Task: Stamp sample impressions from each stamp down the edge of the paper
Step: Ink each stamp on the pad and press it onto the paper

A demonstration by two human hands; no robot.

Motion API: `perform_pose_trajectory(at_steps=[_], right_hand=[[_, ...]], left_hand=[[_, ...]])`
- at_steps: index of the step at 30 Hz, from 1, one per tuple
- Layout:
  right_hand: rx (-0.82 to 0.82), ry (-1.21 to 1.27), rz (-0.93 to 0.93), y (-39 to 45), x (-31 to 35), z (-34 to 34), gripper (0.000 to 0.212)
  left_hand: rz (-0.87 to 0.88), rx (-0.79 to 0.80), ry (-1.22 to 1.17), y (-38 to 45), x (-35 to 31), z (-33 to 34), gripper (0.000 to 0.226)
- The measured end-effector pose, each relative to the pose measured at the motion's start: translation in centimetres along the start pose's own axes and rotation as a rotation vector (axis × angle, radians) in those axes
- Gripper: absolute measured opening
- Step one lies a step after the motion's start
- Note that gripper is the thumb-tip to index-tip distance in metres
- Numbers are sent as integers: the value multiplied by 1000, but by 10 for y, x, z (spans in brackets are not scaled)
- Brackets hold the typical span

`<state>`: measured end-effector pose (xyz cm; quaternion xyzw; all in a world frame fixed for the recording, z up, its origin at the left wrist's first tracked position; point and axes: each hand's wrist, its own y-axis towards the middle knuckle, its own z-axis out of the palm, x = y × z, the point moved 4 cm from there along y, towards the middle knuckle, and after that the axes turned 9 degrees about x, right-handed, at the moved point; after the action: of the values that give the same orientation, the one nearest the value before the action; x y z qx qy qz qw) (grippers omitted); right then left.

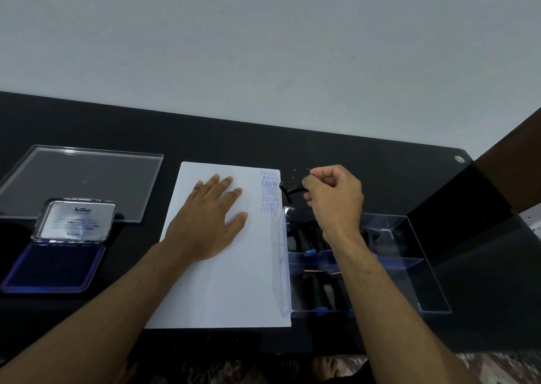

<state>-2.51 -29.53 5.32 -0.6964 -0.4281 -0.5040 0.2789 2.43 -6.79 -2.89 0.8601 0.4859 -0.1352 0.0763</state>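
Note:
A white sheet of paper [225,269] lies on the black table. Down its right edge runs a column of blue impressions [270,191] reading FRAGILE, AMENDED and SAMPLE, two of each. My left hand [209,219] rests flat on the paper with straight fingers, just left of the impressions. My right hand [333,196] grips a black stamp [288,191] by its handle, tilted sideways just off the paper's upper right edge. An open ink pad [54,266] with a blue cushion and a silver lid sits at the left.
A clear plastic organiser box [409,263] holding several more black stamps stands right of the paper, under my right forearm. Its clear lid [82,178] lies flat at the back left. A dark block [468,196] stands at the right. A pale wall rises behind the table.

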Motion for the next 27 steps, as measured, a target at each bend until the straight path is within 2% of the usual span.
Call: perform_pose_trajectory(at_steps=[10, 15, 18, 27], right_hand=[[33, 23, -56, -16, 7, 9, 15], [96, -24, -100, -41, 10, 22, 27], [127, -56, -120, -62, 12, 32, 23], [181, -102, -127, -127, 17, 53, 24]], left_hand=[[-12, -35, 14, -11, -5, -2, 74], [-29, -28, 12, -39, -3, 2, 71], [-59, -20, 24, -60, 0, 0, 68], [-111, 7, 18, -117, 7, -3, 79]])
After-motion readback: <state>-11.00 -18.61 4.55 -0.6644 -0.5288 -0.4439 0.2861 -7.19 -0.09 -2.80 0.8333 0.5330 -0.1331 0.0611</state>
